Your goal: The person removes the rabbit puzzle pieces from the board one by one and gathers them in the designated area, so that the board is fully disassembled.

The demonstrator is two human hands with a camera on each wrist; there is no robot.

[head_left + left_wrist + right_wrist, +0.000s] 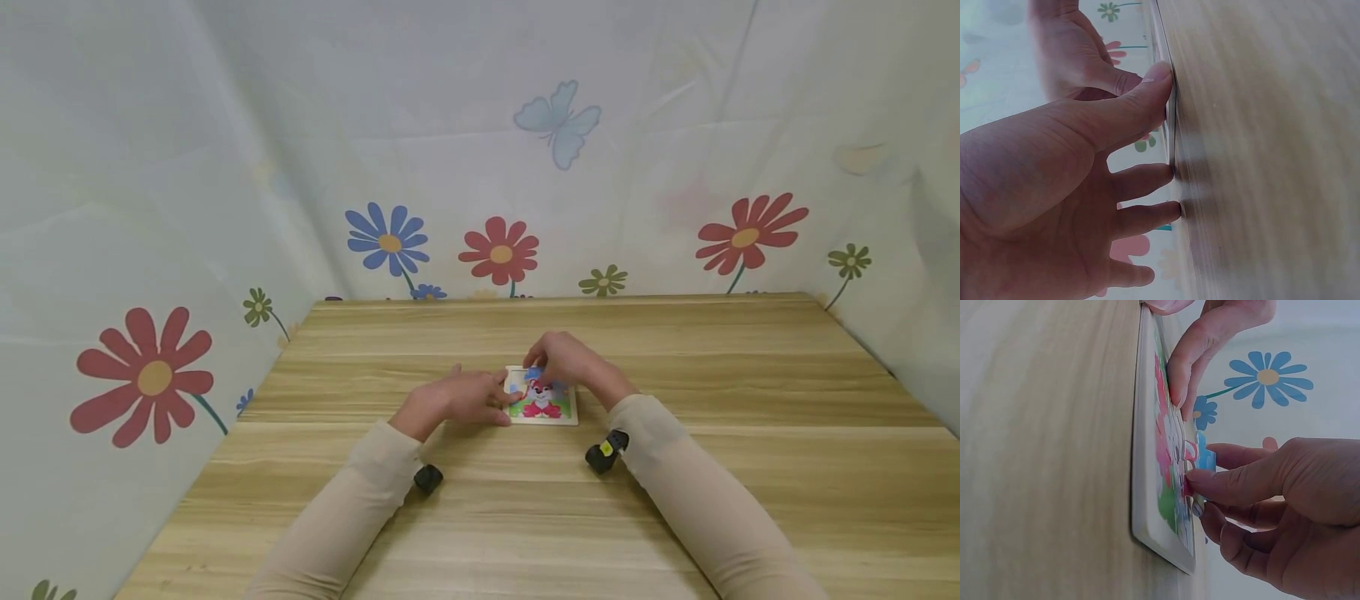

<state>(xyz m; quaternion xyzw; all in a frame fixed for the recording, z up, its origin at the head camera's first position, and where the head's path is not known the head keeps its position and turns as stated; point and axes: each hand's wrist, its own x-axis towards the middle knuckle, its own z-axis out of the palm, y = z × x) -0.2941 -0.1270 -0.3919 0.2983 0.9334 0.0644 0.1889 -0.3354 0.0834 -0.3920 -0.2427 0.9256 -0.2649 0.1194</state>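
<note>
A small square jigsaw puzzle board (542, 410) lies on the table, with a cartoon animal in red and white on its picture and a pale rim. At its left side is my left hand (474, 397): the thumb touches the near edge and a finger presses on the picture. Over the far part, my right hand (567, 358) pinches a puzzle piece (1205, 459) with blue on it, between thumb and fingers. In the right wrist view the piece stands tilted up from the board, at its surface. Whether its lower edge is in a slot I cannot tell.
The wood-grain table (675, 500) reaches back to a white cloth backdrop (637, 150) printed with flowers and a butterfly. Black wrist cameras (606, 452) hang at both sleeves, just above the tabletop.
</note>
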